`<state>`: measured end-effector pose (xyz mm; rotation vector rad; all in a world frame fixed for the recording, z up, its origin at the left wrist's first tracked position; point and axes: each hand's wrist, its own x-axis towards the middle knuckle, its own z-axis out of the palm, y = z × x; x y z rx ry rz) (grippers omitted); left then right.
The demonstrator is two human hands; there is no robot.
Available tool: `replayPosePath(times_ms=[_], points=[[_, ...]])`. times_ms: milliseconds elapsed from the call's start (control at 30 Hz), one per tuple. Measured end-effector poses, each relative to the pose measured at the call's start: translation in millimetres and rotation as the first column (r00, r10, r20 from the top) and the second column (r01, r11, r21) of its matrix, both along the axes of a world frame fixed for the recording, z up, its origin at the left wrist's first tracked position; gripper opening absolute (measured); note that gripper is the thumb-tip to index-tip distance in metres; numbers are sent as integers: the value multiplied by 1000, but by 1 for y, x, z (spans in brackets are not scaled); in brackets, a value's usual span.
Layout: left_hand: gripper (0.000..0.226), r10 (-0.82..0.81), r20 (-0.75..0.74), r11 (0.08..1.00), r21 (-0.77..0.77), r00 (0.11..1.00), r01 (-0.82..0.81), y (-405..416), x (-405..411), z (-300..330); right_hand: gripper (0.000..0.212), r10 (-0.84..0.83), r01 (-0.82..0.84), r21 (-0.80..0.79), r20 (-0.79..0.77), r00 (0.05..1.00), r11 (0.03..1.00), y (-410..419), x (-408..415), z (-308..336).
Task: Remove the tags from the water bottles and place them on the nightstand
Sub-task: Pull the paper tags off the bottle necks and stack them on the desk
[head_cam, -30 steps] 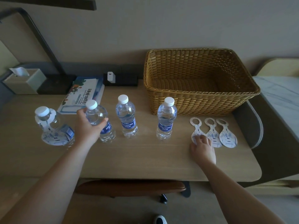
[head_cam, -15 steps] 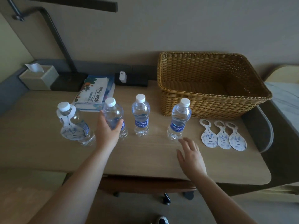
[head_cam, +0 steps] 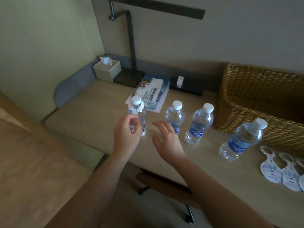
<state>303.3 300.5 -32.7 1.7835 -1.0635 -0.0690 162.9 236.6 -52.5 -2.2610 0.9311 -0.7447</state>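
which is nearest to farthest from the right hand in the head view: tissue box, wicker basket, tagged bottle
From the right hand:
1. Tagged bottle, just to its left, by the left hand.
2. Wicker basket, off to the right.
3. Tissue box, back-left corner.

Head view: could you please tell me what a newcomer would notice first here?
Four water bottles stand in a row on the desk, and the left hand holds the leftmost bottle, the only one wearing a tag. The right hand hovers open beside it. A big wicker basket stands behind, with loose tags at right.

Dim, soft indoor light, perhaps from the right; slight motion blur throughout, wide-angle bending at the edges.
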Motion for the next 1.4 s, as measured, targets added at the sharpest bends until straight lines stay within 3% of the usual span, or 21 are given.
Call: replayPosePath(times_ms=[100, 200, 300, 467, 633, 733, 833, 1033, 1200, 1300, 1400], points=[[25, 83, -119, 993, 92, 989, -72, -4, 25, 2, 46, -45, 41, 94, 43, 998, 995, -6, 33, 5], [49, 96, -397, 973, 230, 913, -3, -15, 36, 7, 54, -65, 57, 163, 42, 997, 985, -11, 54, 5], [29, -24, -539, 975, 175, 842, 139, -20, 39, 5, 56, -87, 74, 222, 46, 995, 972, -14, 63, 4], [36, -136, -577, 974, 71, 805, 215, -6, 34, -2, 64, -70, 50, 287, 62, 996, 957, -23, 65, 5], [40, -74, -578, 987, 74, 813, 142, 1, 38, -9, 61, -141, 94, 450, 71, 988, 888, -27, 61, 1], [54, -72, -561, 980, 114, 825, 163, -4, 47, -5, 28, -176, 110, 566, 62, 983, 817, -26, 56, -2], [54, -123, -551, 976, 85, 825, 202, -10, 53, 2, 6, -176, 22, 620, 189, 966, 785, -25, 51, 2], [52, -161, -637, 969, 44, 754, 244, -25, 64, 3, 6, -145, -111, 597, 364, 920, 795, -26, 55, 35], [74, -247, -601, 930, 74, 760, 361, -30, 70, -5, 8, -140, -109, 557, 385, 912, 823, -32, 60, 56], [71, -272, -569, 904, 125, 776, 409, -32, 67, -8, 6, -171, -80, 544, 395, 903, 836, -36, 56, 61], [70, -243, -500, 926, 137, 831, 353, -38, 60, -11, 6, -210, -58, 544, 416, 885, 837, -36, 43, 61]])
